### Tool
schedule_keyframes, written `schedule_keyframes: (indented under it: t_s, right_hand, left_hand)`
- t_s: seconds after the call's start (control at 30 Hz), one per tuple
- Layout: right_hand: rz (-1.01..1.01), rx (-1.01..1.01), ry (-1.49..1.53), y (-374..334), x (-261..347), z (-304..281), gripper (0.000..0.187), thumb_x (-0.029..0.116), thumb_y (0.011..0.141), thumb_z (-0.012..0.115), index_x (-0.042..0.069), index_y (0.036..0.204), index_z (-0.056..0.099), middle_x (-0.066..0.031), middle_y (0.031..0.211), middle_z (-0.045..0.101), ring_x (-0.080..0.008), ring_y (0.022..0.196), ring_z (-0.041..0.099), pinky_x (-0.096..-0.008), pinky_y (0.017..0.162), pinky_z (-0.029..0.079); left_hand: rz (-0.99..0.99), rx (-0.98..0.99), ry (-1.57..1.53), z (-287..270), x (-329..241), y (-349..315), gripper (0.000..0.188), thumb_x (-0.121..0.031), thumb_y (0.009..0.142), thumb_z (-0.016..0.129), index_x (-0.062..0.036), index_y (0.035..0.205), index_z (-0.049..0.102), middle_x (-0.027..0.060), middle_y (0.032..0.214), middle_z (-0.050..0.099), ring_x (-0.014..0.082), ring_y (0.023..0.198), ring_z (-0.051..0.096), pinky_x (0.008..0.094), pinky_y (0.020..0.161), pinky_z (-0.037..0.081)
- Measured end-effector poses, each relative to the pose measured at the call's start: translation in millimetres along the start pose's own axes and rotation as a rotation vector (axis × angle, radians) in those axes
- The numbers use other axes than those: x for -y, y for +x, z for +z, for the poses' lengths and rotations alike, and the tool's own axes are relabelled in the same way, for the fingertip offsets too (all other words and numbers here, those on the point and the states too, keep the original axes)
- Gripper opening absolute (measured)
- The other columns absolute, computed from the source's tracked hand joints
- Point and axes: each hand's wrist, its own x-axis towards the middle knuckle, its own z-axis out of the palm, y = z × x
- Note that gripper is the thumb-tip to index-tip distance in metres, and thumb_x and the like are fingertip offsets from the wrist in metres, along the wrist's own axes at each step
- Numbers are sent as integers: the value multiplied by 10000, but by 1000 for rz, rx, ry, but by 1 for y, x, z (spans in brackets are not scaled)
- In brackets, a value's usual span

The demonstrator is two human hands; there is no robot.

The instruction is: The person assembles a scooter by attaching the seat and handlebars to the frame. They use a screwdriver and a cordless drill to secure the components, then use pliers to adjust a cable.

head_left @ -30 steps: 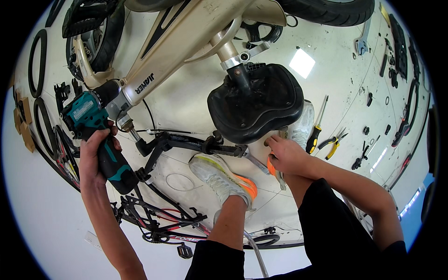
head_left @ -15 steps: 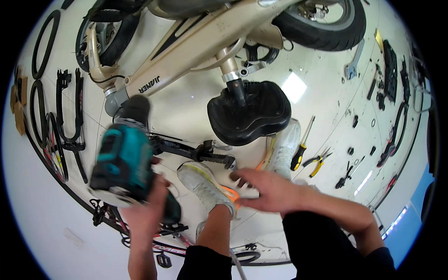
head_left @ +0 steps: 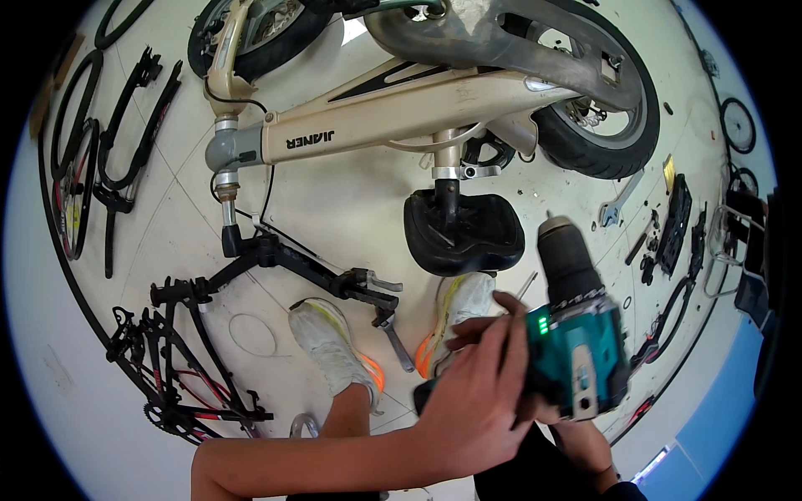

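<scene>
A teal and black cordless drill [head_left: 589, 355] is held up at right of centre, its chuck aimed away from me. My left hand [head_left: 476, 392] lies across the handle with its fingers bent over it. My right hand [head_left: 576, 434] is at the near side of the drill body, mostly hidden behind it. A black end of the drill shows left of my left hand. Beyond my hands, a beige bicycle [head_left: 384, 129] with a black saddle [head_left: 464, 230] lies on its side. Its black handlebar [head_left: 309, 267] rests near my left shoe, with a metal wrench [head_left: 399, 342] at the bar's end.
Black fork parts [head_left: 125, 179] and tyres [head_left: 77, 108] lie at left. A black and red bicycle frame [head_left: 188, 359] is at lower left. On the right floor are an adjustable wrench [head_left: 616, 204], a long black part [head_left: 672, 221] and several small parts. My shoes [head_left: 326, 342] stand near the middle.
The drill has moved from the left side to the right, now with both hands at it. My right hand was free of it before. The view has shifted, showing more of the bicycle.
</scene>
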Motion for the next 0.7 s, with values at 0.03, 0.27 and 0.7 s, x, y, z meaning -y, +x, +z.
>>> schedule_keyframes:
  t_s: [0.03, 0.27, 0.7]
  right_hand:
    - [10, -99, -98, 0, 12, 5, 1276, 557, 534, 871, 2, 1452, 179, -240, 1283, 492, -367, 1204, 517, -475, 1051, 407]
    - [-147, -143, -68, 5, 53, -19, 807, 164, 597, 734, -72, 1290, 394, -303, 1169, 564, -400, 1104, 584, -487, 991, 457]
    - [134, -195, -115, 48, 82, -20, 550, 158, 572, 545, -111, 1042, 451, -260, 697, 588, -333, 499, 609, -401, 524, 561]
  left_hand:
    - [-14, -1, -76, 5, -3, 4, 939, -161, 702, 715, 166, 1402, 181, 338, 1300, 342, 437, 1002, 515, 443, 882, 446]
    - [306, -112, -62, -16, 6, 36, 643, -149, 725, 696, 148, 1238, 447, 288, 1198, 506, 380, 1065, 538, 384, 897, 452]
    - [437, -619, 340, -13, 128, 65, 474, -195, 616, 781, -16, 991, 553, 134, 1016, 501, 422, 1131, 504, 576, 880, 437]
